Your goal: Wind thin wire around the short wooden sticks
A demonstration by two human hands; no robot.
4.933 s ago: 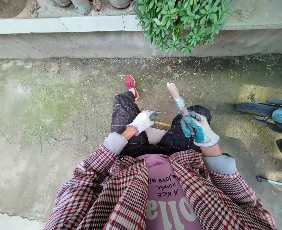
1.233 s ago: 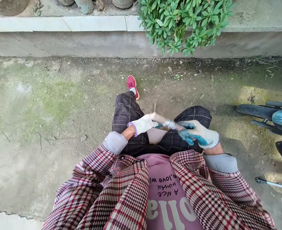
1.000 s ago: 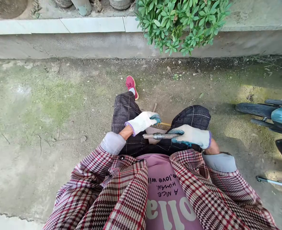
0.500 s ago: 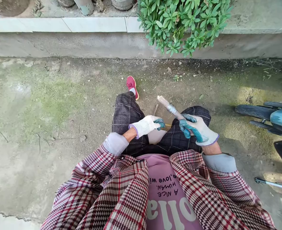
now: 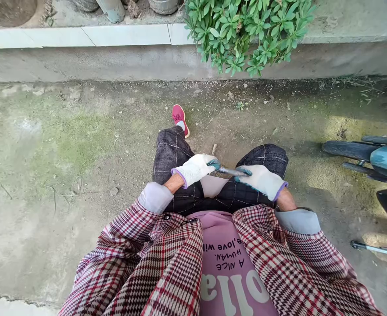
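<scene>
Slim grey rod-shaped stick [image 5: 238, 172]: spanning the gap between both hands, silvery metal wire [image 5: 224, 170] coiling around it.
White-and-teal-gloved right hand [image 5: 261, 179]: gripping the stick, risking a twist if that hold is slackening.
White-and-teal-gloved left hand [image 5: 197, 168]: meeting the wired stretch, clasping or not, cannot tell; risking a snag if wire ends are protruding.

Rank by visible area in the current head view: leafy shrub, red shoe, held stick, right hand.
1. Leafy shrub
2. Right hand
3. Red shoe
4. Held stick, only its uncovered part counted
</scene>
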